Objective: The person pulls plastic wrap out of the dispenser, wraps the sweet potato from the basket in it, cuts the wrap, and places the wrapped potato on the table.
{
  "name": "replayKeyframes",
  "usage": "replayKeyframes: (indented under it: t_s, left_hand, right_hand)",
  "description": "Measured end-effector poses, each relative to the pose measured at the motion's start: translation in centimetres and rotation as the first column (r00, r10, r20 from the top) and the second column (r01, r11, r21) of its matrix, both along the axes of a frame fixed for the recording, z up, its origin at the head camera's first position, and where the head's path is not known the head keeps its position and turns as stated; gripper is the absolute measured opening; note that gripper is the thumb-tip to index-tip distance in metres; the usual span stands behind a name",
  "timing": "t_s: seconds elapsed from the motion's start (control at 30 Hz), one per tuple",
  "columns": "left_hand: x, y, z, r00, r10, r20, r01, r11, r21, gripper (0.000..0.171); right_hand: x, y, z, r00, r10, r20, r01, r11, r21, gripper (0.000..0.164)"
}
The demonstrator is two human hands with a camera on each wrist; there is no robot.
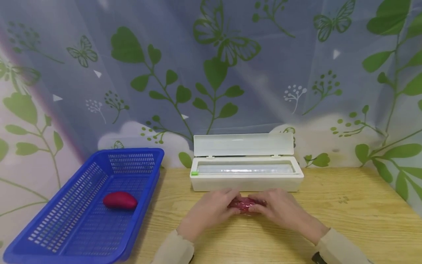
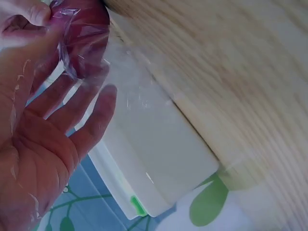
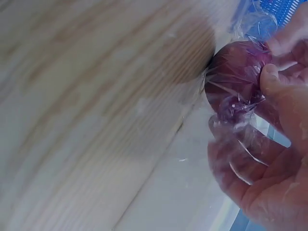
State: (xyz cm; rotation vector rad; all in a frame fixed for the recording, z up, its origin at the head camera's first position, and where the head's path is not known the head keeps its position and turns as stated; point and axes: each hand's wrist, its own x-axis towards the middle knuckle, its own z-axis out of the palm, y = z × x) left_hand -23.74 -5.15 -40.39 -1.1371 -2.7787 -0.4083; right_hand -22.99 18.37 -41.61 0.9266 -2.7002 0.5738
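Observation:
A dark red sweet potato [image 1: 244,205] in clear plastic wrap lies between both hands, just in front of the white cling film box. My left hand [image 1: 213,208] grips its left end, and my right hand [image 1: 279,209] holds its right end, thumb on the near side. In the left wrist view the wrap [image 2: 79,36] clings in creases over the sweet potato. Seen from the right wrist, film bunches at the end of the sweet potato [image 3: 236,77], by the fingers. The hands cover both of its ends in the head view.
Behind the hands stands the cling film box [image 1: 247,183], its lid [image 1: 244,145] raised and a film roll [image 1: 245,168] inside. A green slider [image 1: 195,173] sits at its left corner. At left, a blue basket [image 1: 132,234] holds another red sweet potato [image 1: 120,200]. Patterned cloth [image 1: 178,44] hangs behind.

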Motion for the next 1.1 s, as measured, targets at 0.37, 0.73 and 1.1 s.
replayKeyframes:
  t_s: [0.37,0.73,1.1]
  left_hand:
    - [-1.4,-1.5,-0.5,0.953,-0.017,0.302,-0.037,0.984,0.173,0.03]
    - [-2.2,-2.0,-0.4,0.973,0.018,0.231,-0.048,0.991,0.125,0.026]
    - [-2.8,-2.9,-0.7,0.936,-0.058,0.347,-0.023,0.974,0.224,0.025]
  right_hand:
    - [-0.2,1.0,0.6,0.989,0.095,0.113,-0.088,0.994,-0.069,0.035]
    - [-0.7,1.6,0.0,0.983,0.184,0.02,-0.184,0.983,-0.026,0.053]
    - [-0.8,3.0,0.0,0.96,0.157,0.231,-0.148,0.987,-0.056,0.044]
